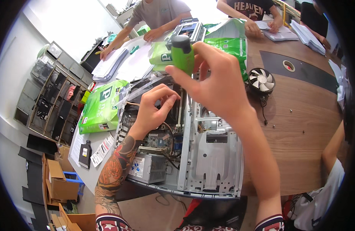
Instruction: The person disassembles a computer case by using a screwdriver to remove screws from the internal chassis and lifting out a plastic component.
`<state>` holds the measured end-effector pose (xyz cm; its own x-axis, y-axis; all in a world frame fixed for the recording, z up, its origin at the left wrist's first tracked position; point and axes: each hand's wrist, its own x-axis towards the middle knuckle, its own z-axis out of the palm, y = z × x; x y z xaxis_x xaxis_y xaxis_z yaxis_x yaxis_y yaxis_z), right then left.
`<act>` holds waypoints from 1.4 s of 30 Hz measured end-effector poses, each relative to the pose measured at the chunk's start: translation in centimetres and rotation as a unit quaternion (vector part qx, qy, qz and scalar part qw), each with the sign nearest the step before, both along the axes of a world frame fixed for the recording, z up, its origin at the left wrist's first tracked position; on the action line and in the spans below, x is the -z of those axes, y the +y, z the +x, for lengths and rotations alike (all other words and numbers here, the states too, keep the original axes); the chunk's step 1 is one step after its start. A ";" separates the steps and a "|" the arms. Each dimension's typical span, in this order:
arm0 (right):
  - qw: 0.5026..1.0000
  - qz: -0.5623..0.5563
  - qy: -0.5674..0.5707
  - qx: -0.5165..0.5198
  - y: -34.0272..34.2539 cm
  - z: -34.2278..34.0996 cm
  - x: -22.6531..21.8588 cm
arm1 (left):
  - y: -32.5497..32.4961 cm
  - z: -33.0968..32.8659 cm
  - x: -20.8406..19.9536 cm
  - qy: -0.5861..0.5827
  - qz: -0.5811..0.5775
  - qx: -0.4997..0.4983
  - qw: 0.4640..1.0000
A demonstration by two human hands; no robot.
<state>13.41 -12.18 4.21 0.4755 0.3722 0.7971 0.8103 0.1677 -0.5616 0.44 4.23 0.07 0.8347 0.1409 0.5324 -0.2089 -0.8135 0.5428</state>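
A computer case point(216, 161) lies open in front of me, with its silver drive-bay frame on the right side. Above it, my right hand point(220, 82) grips a screwdriver point(182, 56) by its green and black handle; the blade is hidden. My left hand point(156, 107) reaches over the case's inside, fingers curled with thumb and forefinger pinched together. What is between those fingertips, if anything, I cannot make out. Below the left hand are a circuit board point(157, 140), some cables and a silver power supply point(148, 167) at the near left corner.
A cooling fan point(262, 81) and several small screws point(290, 111) lie right of the case. Green-and-white packages point(102, 106) stand left and behind. A black box-shaped part point(85, 154) sits at the left edge. People handle paper stacks point(110, 63) across the table; another person's arm point(334, 148) is at right.
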 end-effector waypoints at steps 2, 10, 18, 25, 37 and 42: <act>0.999 -0.035 0.014 -0.010 -1.1 0.9 -0.7 | 0.6 -0.2 0.0 0.026 0.031 -0.022 0.999; 0.989 -0.135 0.036 -0.046 -3.1 2.2 -1.6 | 4.2 -2.8 -2.0 0.202 0.125 -0.105 0.966; 0.987 -0.150 0.032 -0.047 -4.0 2.4 -2.0 | 3.4 -2.2 -1.3 0.270 0.166 -0.073 0.946; 0.982 -0.151 0.039 -0.103 -3.9 2.3 -2.0 | 3.8 -2.2 -0.9 0.263 0.117 -0.051 0.956; 0.983 -0.149 0.017 -0.110 -2.9 2.8 -0.9 | 3.4 -1.8 -0.1 0.179 0.112 -0.067 0.975; 0.984 -0.144 0.023 -0.105 -2.8 3.2 -0.6 | 2.6 -1.5 -0.9 0.078 0.097 -0.113 0.986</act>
<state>16.61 -14.94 4.77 0.3967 0.6738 0.6234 0.7476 0.1570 -0.6454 -1.05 6.87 0.97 0.8676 0.2414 0.4348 0.0636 -0.9210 0.3844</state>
